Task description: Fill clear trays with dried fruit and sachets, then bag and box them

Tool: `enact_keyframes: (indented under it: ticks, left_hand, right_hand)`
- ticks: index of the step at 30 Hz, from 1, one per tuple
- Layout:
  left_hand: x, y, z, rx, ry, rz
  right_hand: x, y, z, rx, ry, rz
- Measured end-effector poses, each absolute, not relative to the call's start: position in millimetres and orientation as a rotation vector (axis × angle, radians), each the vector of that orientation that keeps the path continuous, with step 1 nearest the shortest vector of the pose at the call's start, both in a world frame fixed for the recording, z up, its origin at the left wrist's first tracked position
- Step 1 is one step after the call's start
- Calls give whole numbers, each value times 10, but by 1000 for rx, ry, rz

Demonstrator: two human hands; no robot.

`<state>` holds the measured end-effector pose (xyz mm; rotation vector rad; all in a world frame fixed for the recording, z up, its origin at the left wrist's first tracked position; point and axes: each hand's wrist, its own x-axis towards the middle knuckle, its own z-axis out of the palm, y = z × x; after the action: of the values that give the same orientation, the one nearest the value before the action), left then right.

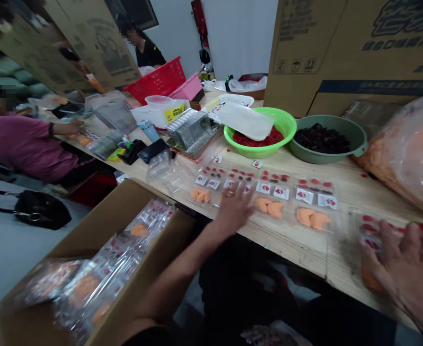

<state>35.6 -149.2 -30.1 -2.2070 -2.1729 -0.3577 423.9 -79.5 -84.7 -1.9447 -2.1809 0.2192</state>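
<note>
My left hand (pixel 235 209) is stretched over a clear plastic tray in the row along the table's front, fingers spread. It covers much of that tray, and I cannot tell whether it touches it. Beside it lie a tray with orange pieces (pixel 269 207), white printed sachets and red and dark dried fruits, and a similar tray (pixel 314 218) farther right. At the right edge my right hand (pixel 404 269) rests with fingers apart over another filled clear tray (pixel 368 228), partly hidden beneath it.
An open carton (pixel 125 192) of wrapped packs stands at lower left. Behind the trays are a bright green basin (pixel 286 125) of red pieces and a grey-green basin (pixel 358 137) of dark pieces. A large bag (pixel 409 154) stands right. Co-workers sit at left and back.
</note>
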Motion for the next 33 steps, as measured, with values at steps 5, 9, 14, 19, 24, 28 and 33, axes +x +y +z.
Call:
enact_keyframes:
  ticks: [5, 9, 14, 19, 24, 28, 33]
  left_hand:
    - [-527, -1475, -316, -2063, -2441, -45]
    - [-579, -1498, -542, -2121, -2462, -15]
    - [-425, -1524, -671, -2090, -2454, -58]
    - [-241, -1515, -643, -2091, -2491, -103]
    - [47, -1460, -653, -2090, -2551, -173]
    - [181, -1407, -619, -2047, -2646, -232]
    - [-201, -1269, -472, -1923, -2715, -280]
  right_hand:
    - [3154, -552, -531, -1539, -2566, 195]
    - [2389, -247, -501, -1401, -2694, 180]
    - [2071, -60, -711, -1310, -2789, 151]
    - [2175, -3, -872, -1309, -2817, 38]
    - [2368, 126, -886, -1279, -2838, -15]
    - [2477, 217, -880, -1253, -2867, -1]
    - [2237, 140, -713, -1249, -2815, 53]
